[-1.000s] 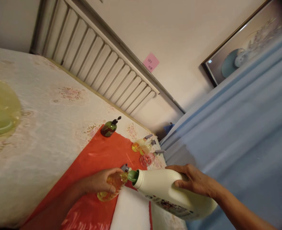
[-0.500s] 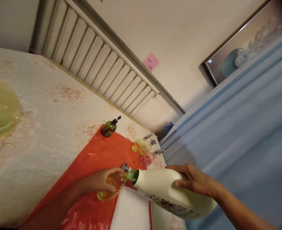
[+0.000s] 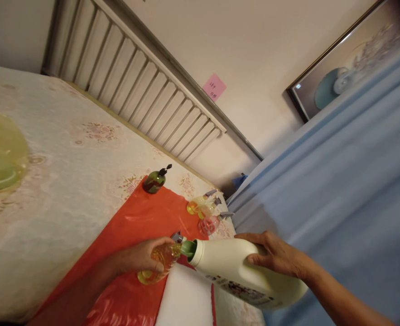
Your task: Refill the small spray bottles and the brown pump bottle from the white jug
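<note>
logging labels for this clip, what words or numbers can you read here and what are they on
Pink sticky note on the wall: two lines of handwriting, too small to read.
Label on the white jug held in the right hand: print shows, too blurred to read.
Small amber bottle in the left hand: no text visible.

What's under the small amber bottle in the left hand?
The small amber bottle stands on the red plastic sheet, beside a white pad. The left hand covers its side; the contact under its base is hidden.

The pink sticky note (image 3: pixel 214 87) and jug label (image 3: pixel 242 292) stay unreadable.
</note>
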### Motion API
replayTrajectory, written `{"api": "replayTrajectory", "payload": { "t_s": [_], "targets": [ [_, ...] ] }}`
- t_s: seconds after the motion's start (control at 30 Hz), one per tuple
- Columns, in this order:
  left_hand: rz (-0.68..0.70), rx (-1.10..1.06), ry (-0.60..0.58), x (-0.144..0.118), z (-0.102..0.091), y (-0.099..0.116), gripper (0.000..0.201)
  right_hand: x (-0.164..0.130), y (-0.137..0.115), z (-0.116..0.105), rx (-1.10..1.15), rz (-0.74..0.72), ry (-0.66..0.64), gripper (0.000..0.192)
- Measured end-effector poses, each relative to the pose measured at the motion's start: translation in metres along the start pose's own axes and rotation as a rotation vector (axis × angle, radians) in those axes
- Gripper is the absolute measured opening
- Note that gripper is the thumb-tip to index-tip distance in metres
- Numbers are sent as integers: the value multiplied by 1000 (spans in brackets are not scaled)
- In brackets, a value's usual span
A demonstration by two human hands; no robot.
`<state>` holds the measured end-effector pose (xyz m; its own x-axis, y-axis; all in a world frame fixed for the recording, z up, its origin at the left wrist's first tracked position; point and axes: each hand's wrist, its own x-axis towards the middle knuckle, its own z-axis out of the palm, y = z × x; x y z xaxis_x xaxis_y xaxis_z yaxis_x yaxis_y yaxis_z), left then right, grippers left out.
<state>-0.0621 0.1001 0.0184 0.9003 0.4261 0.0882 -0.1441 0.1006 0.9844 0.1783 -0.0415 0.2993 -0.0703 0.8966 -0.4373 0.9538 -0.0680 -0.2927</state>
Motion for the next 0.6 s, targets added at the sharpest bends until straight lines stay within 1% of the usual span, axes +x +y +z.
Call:
{"api": "replayTrajectory", "payload": {
  "t_s": [0.23, 0.6],
  "targets": [
    [3, 18, 18, 0, 0, -2, 60, 0, 1, 0, -12, 8, 11, 61],
    [20, 12, -6, 1, -1, -5, 61, 1, -1, 0, -11, -1, 3, 59]
  ]
}}
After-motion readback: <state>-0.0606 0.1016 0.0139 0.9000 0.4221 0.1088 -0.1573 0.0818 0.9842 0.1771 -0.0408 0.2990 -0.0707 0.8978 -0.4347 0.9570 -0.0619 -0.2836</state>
